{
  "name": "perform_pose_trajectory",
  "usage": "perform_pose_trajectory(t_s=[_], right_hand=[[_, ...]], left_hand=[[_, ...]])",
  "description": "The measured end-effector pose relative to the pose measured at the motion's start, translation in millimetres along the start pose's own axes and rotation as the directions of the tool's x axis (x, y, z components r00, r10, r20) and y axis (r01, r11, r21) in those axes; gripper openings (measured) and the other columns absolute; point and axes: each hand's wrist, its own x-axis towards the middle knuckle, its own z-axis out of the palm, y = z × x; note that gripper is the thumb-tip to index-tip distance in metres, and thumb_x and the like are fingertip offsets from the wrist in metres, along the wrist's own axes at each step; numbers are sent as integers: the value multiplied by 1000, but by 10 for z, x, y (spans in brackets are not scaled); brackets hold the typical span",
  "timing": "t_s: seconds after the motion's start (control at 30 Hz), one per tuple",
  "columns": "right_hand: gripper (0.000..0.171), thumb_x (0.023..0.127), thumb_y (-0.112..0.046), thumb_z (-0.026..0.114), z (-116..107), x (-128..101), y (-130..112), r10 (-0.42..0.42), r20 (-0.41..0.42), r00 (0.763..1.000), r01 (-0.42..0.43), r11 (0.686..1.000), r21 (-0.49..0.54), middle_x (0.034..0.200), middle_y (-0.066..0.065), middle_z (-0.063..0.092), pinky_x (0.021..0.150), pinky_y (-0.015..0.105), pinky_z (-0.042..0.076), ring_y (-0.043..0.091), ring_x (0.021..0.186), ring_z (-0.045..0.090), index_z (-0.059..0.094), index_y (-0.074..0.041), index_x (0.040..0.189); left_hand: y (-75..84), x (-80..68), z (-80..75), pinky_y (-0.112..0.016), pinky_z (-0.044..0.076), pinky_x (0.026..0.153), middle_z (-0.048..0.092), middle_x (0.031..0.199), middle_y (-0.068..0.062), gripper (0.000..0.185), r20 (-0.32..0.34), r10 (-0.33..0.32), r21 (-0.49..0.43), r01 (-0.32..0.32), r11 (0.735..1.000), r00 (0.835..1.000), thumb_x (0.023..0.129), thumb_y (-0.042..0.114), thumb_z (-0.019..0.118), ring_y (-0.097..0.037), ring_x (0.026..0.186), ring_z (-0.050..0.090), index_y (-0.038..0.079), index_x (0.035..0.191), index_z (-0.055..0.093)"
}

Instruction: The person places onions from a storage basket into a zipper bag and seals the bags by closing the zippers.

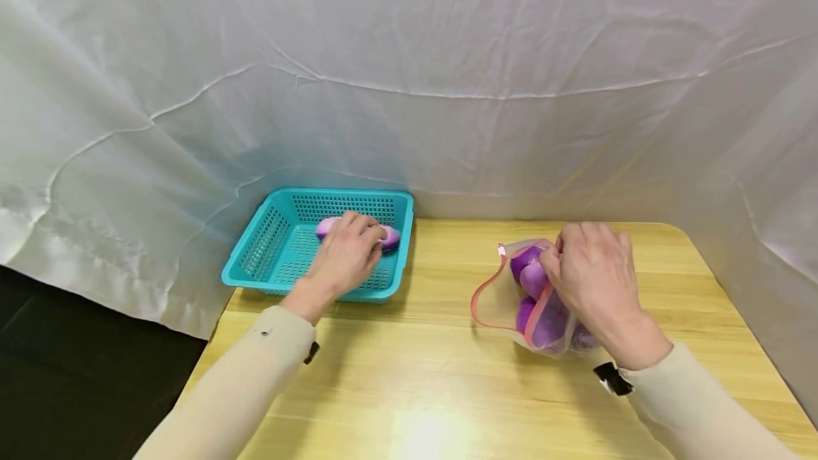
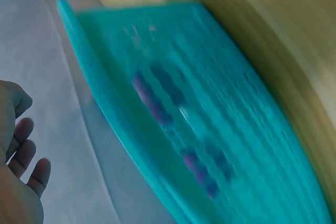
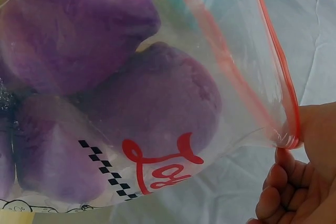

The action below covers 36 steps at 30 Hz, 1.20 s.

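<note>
My left hand is over the teal plastic basket, above purple-and-white rounded things lying inside. It partly hides them, so I cannot tell whether they are one or more. In the left wrist view the fingers curve loosely with nothing between them, and purple patches show through the basket's slots. On the right, my right hand pinches the top corner of a clear zip bag with a red-pink closure. Several plush-looking purple things fill the bag, whose mouth gapes toward the left.
Both containers stand on a light wooden table, the basket at its back left. A pale cloth curtain hangs behind and at the sides. Dark floor shows beyond the table's left edge.
</note>
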Motion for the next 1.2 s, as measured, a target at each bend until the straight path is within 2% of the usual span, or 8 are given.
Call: perform_pose_trajectory(t_s=[0.27, 0.47, 0.63, 0.73, 0.93, 1.2], right_hand=[[17, 85, -16, 57, -15, -21, -9, 9, -2, 1000, -9, 1000, 1, 68, 9, 51, 67, 48, 33, 35, 67, 49, 52, -9, 71], [16, 85, -15, 57, -35, -7, -20, -5, -15, 1000, 5, 1000, -3, 67, 7, 50, 66, 46, 33, 33, 65, 47, 52, -9, 70], [16, 85, -15, 58, -41, -15, -38, 2, -13, 1000, -2, 1000, -1, 67, 7, 50, 66, 47, 33, 33, 66, 47, 53, -9, 70], [16, 85, -15, 58, -46, -26, -44, 6, -13, 1000, -6, 1000, 0, 68, 7, 50, 66, 47, 33, 32, 66, 48, 53, -9, 70], [17, 85, -15, 58, -62, -45, -43, 3, -18, 1000, -3, 1000, -6, 67, 7, 51, 66, 46, 33, 32, 67, 49, 53, -9, 70], [17, 85, -17, 59, -78, -79, -43, 19, -2, 1000, -19, 1000, -10, 68, 8, 53, 67, 46, 34, 32, 69, 50, 54, -9, 71]], left_hand=[[-423, -128, -88, -55, 48, 101, 68, 128, -12, 20, 122, -111, 78, 102, 992, 986, 102, 16, 64, -36, 121, 55, 12, 118, 74], [-680, -197, -128, -56, 46, 102, 63, 134, -14, 25, 200, -212, 114, 192, 975, 957, 102, 18, 64, -39, 124, 51, 11, 124, 72], [-876, -259, -126, -60, 43, 107, 60, 138, -17, 31, 257, -247, 156, 212, 965, 934, 101, 19, 67, -41, 129, 48, 8, 130, 67], [-961, -279, -112, -60, 42, 106, 59, 138, -18, 36, 269, -240, 190, 193, 963, 933, 99, 20, 71, -41, 129, 47, 8, 132, 65], [-1068, -276, -53, -57, 43, 103, 59, 131, -18, 39, 278, -182, 278, 103, 955, 943, 96, 27, 77, -40, 126, 48, 9, 128, 64], [-1128, -246, 30, -58, 42, 111, 55, 136, -21, 57, 362, -116, 372, -30, 928, 925, 95, 40, 78, -41, 129, 48, 6, 135, 56]])
